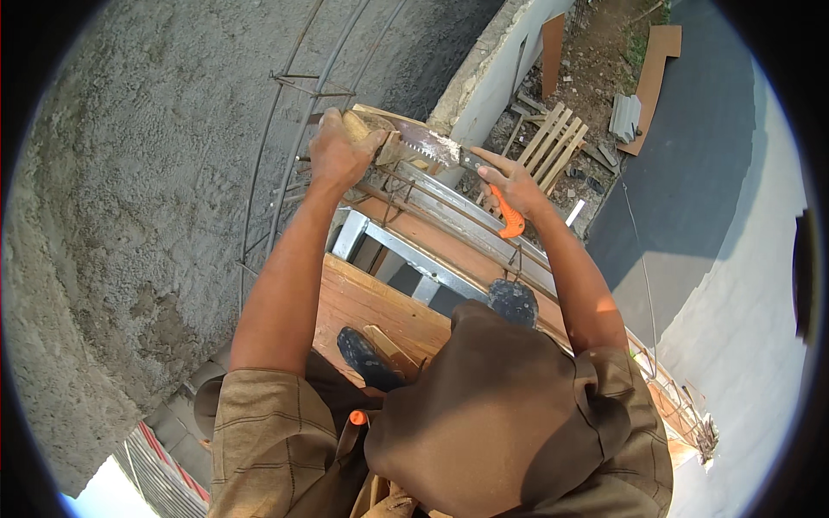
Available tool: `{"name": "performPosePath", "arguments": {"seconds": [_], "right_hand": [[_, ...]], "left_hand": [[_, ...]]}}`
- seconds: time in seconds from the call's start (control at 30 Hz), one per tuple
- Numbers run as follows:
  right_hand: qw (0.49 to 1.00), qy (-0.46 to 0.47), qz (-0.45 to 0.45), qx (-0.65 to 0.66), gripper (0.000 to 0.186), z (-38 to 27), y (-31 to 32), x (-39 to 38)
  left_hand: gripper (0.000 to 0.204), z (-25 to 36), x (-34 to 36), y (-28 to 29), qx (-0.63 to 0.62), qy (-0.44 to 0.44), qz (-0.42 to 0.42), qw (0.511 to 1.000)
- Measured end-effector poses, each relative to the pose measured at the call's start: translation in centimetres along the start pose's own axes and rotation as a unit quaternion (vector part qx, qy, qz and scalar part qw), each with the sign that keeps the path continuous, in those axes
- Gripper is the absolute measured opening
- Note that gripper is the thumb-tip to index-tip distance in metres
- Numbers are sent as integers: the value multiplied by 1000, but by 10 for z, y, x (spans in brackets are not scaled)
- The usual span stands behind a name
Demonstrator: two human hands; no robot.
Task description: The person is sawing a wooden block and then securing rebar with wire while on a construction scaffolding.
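Note:
My right hand [515, 185] is wrapped round the orange and black handle of a hand saw [440, 148], its forefinger stretched along the handle. The toothed blade, whitish toward the handle, points left and meets a piece of wood [386, 148]. Fingers closed, my left hand [340, 155] grips this wood at its left end, beside the upright steel bars. Part of the wood is hidden by the hand and blade. Beneath both hands runs a reinforcing-bar cage [393, 192] along a wooden formwork board [423, 226].
A rough cement wall [164, 129] rises on the left, with curved steel bars [289, 129] in front. Below me are a plywood platform [380, 298] and a metal frame [414, 263], my shoes on either side. Far below lie a wooden pallet [553, 147] and dark paving [691, 173].

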State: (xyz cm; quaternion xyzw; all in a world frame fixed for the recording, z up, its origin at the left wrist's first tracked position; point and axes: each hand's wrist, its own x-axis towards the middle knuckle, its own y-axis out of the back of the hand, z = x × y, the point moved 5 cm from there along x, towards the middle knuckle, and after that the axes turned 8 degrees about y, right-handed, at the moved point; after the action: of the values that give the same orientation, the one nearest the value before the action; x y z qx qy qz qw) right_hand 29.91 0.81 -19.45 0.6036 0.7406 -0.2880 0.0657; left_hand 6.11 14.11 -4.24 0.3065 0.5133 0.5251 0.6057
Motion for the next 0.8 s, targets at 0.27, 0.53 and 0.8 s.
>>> {"name": "performPosePath", "arguments": {"seconds": [0.27, 0.53, 0.8], "right_hand": [[999, -21, 34, -27, 57, -11, 52, -71], [998, 22, 22, -61, 51, -57, -15, -36], [996, 3, 23, -89, 51, -35, 50, -60]], "left_hand": [[64, 7, -1, 5, 20, -6, -2, 1000], [65, 7, 1, 2, 12, -8, 15, 1000], [63, 7, 2, 3, 9, -11, 12, 1000]]}}
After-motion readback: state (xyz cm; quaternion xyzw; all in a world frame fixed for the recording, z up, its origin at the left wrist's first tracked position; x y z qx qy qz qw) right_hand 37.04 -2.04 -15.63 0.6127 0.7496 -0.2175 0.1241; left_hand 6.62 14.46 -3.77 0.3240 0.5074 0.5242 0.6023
